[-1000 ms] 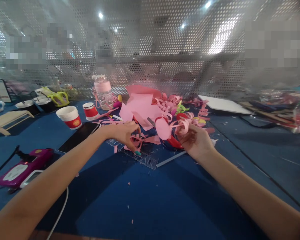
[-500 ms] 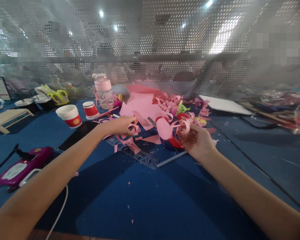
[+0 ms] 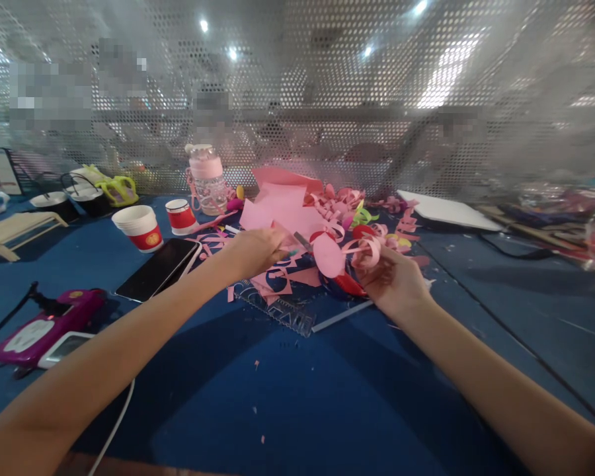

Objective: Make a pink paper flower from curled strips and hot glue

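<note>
My right hand (image 3: pixel 394 281) is closed around a curled pink paper strip (image 3: pixel 369 251). Just left of it are a pink paper oval (image 3: pixel 328 256) and a red and dark blue rounded object (image 3: pixel 344 284), partly covered. My left hand (image 3: pixel 260 252) reaches over the cut pink paper scraps (image 3: pixel 272 283), its fingers bent together and slightly blurred; what they hold, if anything, is hidden. Behind the hands stand pink paper sheets (image 3: pixel 285 201). A clear stencil ruler (image 3: pixel 290 316) lies under the scraps, close to a grey strip (image 3: pixel 342 315).
To the left are stacked paper cups (image 3: pixel 139 228), a red cup (image 3: pixel 181 217), a phone (image 3: pixel 153 271) and a purple power strip (image 3: pixel 49 327) with cables. A pink-lidded bottle (image 3: pixel 207 180) stands behind. A white flat panel (image 3: pixel 446 210) lies to the right, before a perforated metal screen (image 3: pixel 297 86).
My left hand has moved right and slightly forward over the scraps, uncovering more of the phone and cut paper. My right hand stays nearly still, holding the curled strip.
</note>
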`<state>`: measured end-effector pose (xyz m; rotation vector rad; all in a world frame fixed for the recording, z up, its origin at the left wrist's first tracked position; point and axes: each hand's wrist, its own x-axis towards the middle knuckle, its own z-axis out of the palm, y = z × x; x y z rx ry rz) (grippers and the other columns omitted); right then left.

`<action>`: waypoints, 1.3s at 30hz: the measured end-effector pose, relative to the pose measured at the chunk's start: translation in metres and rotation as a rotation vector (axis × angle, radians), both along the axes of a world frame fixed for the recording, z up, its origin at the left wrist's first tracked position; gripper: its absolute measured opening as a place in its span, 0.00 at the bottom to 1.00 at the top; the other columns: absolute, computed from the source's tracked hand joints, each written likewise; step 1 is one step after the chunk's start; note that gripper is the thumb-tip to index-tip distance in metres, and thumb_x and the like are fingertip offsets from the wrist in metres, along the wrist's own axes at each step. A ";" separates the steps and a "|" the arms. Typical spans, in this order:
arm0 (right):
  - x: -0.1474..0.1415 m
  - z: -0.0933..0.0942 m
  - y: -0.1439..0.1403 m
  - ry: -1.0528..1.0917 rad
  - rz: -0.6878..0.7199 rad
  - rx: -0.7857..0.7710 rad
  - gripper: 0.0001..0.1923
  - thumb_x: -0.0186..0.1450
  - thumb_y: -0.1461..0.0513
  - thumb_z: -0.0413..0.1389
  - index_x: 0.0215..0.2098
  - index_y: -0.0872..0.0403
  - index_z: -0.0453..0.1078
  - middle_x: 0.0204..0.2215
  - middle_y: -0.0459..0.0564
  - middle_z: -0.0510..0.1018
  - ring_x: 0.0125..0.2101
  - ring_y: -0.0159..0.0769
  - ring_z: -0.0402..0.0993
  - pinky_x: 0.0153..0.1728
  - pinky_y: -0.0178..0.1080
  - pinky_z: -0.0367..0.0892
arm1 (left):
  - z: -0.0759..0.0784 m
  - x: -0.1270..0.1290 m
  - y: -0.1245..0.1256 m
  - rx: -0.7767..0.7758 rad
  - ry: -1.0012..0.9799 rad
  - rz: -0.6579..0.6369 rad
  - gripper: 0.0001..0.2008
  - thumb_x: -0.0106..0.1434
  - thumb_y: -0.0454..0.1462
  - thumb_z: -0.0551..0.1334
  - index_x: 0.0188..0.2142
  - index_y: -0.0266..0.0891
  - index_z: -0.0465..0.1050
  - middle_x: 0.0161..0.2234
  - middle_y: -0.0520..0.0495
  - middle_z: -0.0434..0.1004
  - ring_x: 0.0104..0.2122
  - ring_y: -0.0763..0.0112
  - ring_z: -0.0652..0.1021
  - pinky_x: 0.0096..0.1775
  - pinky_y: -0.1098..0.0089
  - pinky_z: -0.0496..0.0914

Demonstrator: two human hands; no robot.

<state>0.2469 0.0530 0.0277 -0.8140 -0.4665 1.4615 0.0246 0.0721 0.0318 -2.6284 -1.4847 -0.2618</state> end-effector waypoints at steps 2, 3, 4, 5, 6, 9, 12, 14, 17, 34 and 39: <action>0.000 0.001 0.000 0.009 -0.013 -0.021 0.13 0.60 0.72 0.44 0.23 0.56 0.65 0.14 0.45 0.73 0.14 0.27 0.70 0.16 0.26 0.69 | -0.006 0.002 -0.004 -0.151 0.150 0.058 0.22 0.62 0.48 0.48 0.38 0.33 0.70 0.32 0.36 0.74 0.34 0.57 0.74 0.33 0.62 0.65; -0.001 0.001 -0.001 0.013 -0.016 -0.026 0.12 0.60 0.72 0.44 0.23 0.56 0.65 0.14 0.45 0.73 0.14 0.28 0.70 0.16 0.26 0.69 | -0.010 0.002 -0.005 -0.161 0.200 0.035 0.22 0.63 0.48 0.47 0.38 0.33 0.71 0.33 0.36 0.74 0.35 0.56 0.74 0.33 0.62 0.65; -0.001 0.001 -0.001 0.018 -0.018 -0.025 0.12 0.60 0.71 0.44 0.24 0.56 0.66 0.14 0.45 0.73 0.14 0.28 0.70 0.16 0.27 0.68 | -0.016 0.001 -0.006 -0.153 0.211 0.015 0.22 0.63 0.47 0.47 0.39 0.33 0.71 0.35 0.35 0.74 0.37 0.55 0.74 0.34 0.62 0.64; -0.001 0.001 -0.001 0.024 -0.020 -0.024 0.12 0.60 0.71 0.44 0.24 0.56 0.66 0.14 0.45 0.73 0.14 0.27 0.70 0.16 0.27 0.68 | -0.022 0.000 -0.006 -0.148 0.216 -0.004 0.21 0.63 0.46 0.48 0.41 0.34 0.70 0.38 0.35 0.74 0.39 0.55 0.74 0.35 0.62 0.64; -0.001 0.001 -0.001 0.031 -0.021 -0.022 0.12 0.60 0.71 0.44 0.25 0.56 0.66 0.15 0.44 0.73 0.14 0.27 0.70 0.16 0.27 0.69 | -0.027 -0.002 -0.006 -0.143 0.220 -0.038 0.19 0.64 0.45 0.48 0.43 0.37 0.70 0.41 0.36 0.73 0.42 0.56 0.73 0.36 0.63 0.63; -0.001 0.000 -0.001 0.040 -0.034 -0.030 0.12 0.61 0.70 0.45 0.25 0.56 0.66 0.16 0.44 0.73 0.14 0.27 0.69 0.15 0.27 0.68 | -0.041 -0.010 -0.001 -0.091 0.237 -0.200 0.16 0.66 0.38 0.47 0.47 0.43 0.68 0.46 0.40 0.71 0.47 0.59 0.70 0.39 0.64 0.63; -0.001 -0.001 0.000 0.018 -0.033 -0.031 0.11 0.60 0.70 0.46 0.25 0.57 0.67 0.16 0.45 0.73 0.15 0.27 0.70 0.16 0.27 0.68 | -0.047 -0.015 0.008 -0.071 0.225 -0.229 0.15 0.65 0.35 0.47 0.46 0.39 0.68 0.44 0.40 0.72 0.45 0.63 0.71 0.40 0.66 0.63; 0.000 -0.001 0.001 0.016 -0.027 -0.017 0.10 0.60 0.70 0.47 0.25 0.57 0.67 0.15 0.44 0.73 0.15 0.27 0.70 0.16 0.27 0.68 | -0.048 -0.016 0.012 -0.079 0.213 -0.215 0.14 0.64 0.33 0.47 0.43 0.36 0.69 0.41 0.40 0.74 0.42 0.66 0.72 0.39 0.68 0.63; 0.001 -0.003 0.001 0.032 0.003 0.007 0.09 0.60 0.70 0.48 0.25 0.56 0.67 0.14 0.43 0.72 0.14 0.26 0.70 0.15 0.26 0.68 | -0.044 -0.015 0.014 -0.086 0.195 -0.200 0.12 0.63 0.32 0.48 0.39 0.35 0.69 0.38 0.41 0.74 0.39 0.67 0.73 0.37 0.69 0.64; -0.001 0.001 -0.001 0.015 -0.022 -0.006 0.11 0.59 0.71 0.46 0.27 0.54 0.68 0.14 0.42 0.72 0.14 0.27 0.69 0.14 0.27 0.68 | -0.008 -0.012 0.007 -0.225 -0.012 -0.100 0.14 0.63 0.36 0.44 0.33 0.37 0.66 0.32 0.43 0.74 0.30 0.68 0.73 0.30 0.70 0.63; -0.002 0.002 -0.003 0.027 -0.019 -0.006 0.12 0.60 0.71 0.45 0.26 0.53 0.66 0.15 0.42 0.73 0.14 0.27 0.69 0.14 0.29 0.68 | 0.009 -0.012 -0.003 -0.339 -0.144 -0.032 0.13 0.61 0.41 0.45 0.34 0.38 0.65 0.33 0.43 0.75 0.27 0.71 0.72 0.26 0.72 0.62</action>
